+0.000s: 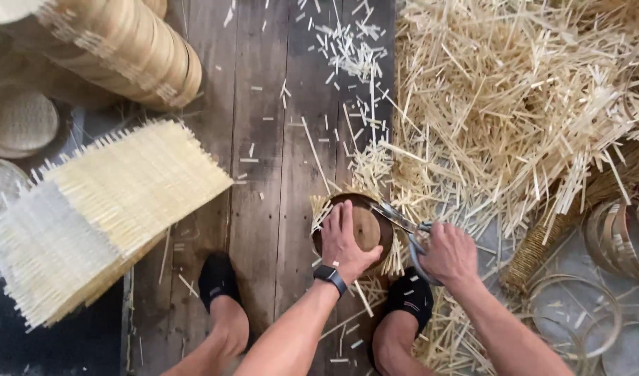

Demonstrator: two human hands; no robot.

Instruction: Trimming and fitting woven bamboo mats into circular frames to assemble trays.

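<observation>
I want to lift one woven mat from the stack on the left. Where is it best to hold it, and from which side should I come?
Take the top mat of the stack by its flat woven middle near an edge, coming from above on the near right side. Loose strip ends stick out along the borders and would probably bend, while the woven part looks firm.

- Single head-worn view, looking almost straight down at the plank floor (263,139).
- Close range: forearms enter from the bottom edge, feet just below the round wooden form (364,226).
- Straw pile (514,104) lies right of the form, stacked mats (110,209) left.
</observation>
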